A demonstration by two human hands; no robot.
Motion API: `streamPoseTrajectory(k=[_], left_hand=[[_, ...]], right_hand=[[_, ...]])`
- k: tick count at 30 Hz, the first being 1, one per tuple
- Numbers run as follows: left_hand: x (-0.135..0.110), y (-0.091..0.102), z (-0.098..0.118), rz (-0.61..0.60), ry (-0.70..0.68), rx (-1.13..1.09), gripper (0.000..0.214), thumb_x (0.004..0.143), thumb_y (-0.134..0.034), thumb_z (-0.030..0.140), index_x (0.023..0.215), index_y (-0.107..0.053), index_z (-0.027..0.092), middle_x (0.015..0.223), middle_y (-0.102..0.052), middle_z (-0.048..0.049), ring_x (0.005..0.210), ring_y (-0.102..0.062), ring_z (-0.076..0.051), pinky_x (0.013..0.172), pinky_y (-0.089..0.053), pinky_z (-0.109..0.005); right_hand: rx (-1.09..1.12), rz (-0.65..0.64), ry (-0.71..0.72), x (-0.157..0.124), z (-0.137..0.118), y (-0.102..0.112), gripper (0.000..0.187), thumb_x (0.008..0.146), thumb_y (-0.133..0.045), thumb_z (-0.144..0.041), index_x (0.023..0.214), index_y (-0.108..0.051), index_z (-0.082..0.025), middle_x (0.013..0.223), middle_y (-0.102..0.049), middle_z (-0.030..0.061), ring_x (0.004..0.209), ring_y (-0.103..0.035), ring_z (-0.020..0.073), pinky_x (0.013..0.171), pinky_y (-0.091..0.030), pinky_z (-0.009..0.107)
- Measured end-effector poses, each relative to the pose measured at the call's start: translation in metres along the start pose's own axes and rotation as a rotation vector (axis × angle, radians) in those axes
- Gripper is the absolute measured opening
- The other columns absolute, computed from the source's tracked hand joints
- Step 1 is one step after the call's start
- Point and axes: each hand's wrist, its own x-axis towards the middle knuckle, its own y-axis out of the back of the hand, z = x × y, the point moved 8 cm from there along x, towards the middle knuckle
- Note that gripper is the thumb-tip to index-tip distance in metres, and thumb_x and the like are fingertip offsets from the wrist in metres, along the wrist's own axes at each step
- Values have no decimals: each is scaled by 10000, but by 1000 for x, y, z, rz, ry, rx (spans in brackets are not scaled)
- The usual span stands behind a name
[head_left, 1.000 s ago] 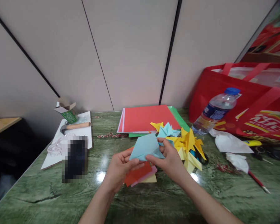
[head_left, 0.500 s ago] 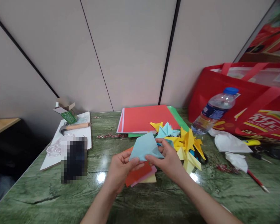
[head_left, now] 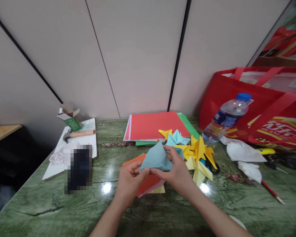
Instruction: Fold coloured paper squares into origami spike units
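Observation:
A light-blue sheet of origami paper (head_left: 155,158), partly folded, is held up between both hands. My left hand (head_left: 130,176) pinches its lower left corner between thumb and fingers. My right hand (head_left: 176,171) grips the right side, its thumb along the lower edge and its fingers behind a raised flap. Below the hands lie orange paper sheets (head_left: 148,185) with pink and cream ones under them. Just right of the hands is a cluster of folded yellow paper figures (head_left: 198,146), with a folded light-blue figure (head_left: 176,138) behind.
Red paper sheets (head_left: 153,125) lie by the wall. At right stand a water bottle (head_left: 227,115) and a red bag (head_left: 266,105), near tissues (head_left: 244,151) and a red pen (head_left: 272,191). A sickle (head_left: 81,133), a small box (head_left: 72,121) and beads sit on a white board at left.
The light-blue paper's right part has been folded further, so its outline is now narrower and more pointed. Both thumbs have come closer together along the lower edge.

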Motion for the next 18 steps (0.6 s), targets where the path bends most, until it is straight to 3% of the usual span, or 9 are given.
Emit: streamPoseTrajectory(k=[9,18], left_hand=[[1,3,-1,11,29,-97,256,635,-721,231,856,-686,107,747,-737,-76,692,-684,-208,758,-539,-339],[2,8,2,59,66,-157,310,602,-738,187,886,-669,85,768,-734,-96,702,-686,-220,729,-543,-329]], right_hand=[[168,-92,-49,2,-1,-3,497,624,-613,-137,1066,-394,-196,718,-626,-8,581,-582,143,530,-465,245],[409,-164,-103,2,-1,-10,478,655,-593,-154,1072,-369,-220,742,-639,-11,618,-647,163,599,-536,308]])
